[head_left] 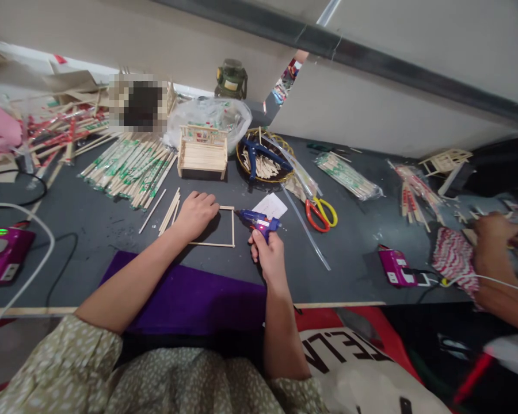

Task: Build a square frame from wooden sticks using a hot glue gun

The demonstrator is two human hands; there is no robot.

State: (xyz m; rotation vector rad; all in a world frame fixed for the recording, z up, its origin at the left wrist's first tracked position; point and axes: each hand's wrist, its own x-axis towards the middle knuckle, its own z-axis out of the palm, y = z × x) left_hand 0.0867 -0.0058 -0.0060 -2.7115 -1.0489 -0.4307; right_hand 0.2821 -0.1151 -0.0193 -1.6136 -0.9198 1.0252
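Note:
My right hand (267, 253) is wrapped around the handle of a blue glue gun (261, 221). Its nozzle points left, close to the upper right corner of a rectangular frame of thin wooden sticks (233, 227) lying flat on the table. With curled fingers, my left hand (196, 215) holds the frame at its upper left; the hand and forearm hide that side. Several loose sticks (170, 213) lie just left of my left hand. Beyond it stands a small bench built from sticks (202, 158). A piece of white paper (270, 205) lies behind the glue gun.
Wrapped chopsticks (129, 167) lie at the left. A basket (280, 177) holds short sticks and blue pliers (254, 155). Scissors (322, 214) and clear glue sticks (306, 230) lie at the right. Purple cloth (190, 299) covers the front edge. A co-worker's hands (496, 230) are far right.

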